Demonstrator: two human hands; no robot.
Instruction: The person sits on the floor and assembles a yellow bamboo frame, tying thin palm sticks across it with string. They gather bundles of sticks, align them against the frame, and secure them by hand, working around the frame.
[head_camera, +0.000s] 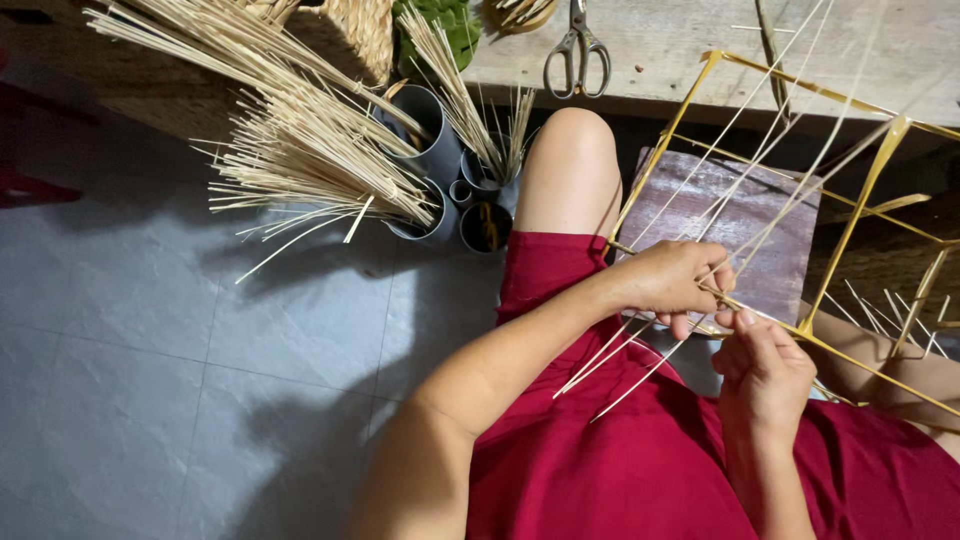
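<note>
— Hands first, from the head view: where are they?

— Left hand (672, 280) sits just right of centre, closed around a bundle of thin bamboo splints (640, 350) where they meet a rail of the yellow strip frame (850, 235). Right hand (765, 365) lies at its 4 o'clock, fingertips pinched on one splint at that same rail.

— And the rest?

— The splints fan toward 1 o'clock across the frame, loose ends trailing toward 7 over the red garment (600, 470). Grey tubes (440, 150) stuffed with spare sticks (300, 150) stand at 10 o'clock; scissors (577, 45) lie at 12 on the wooden surface (690, 50).

— How to do it well?

— I'd judge: keep the bundle clamped flat, feed one splint at a time, snug against the rail.
</note>
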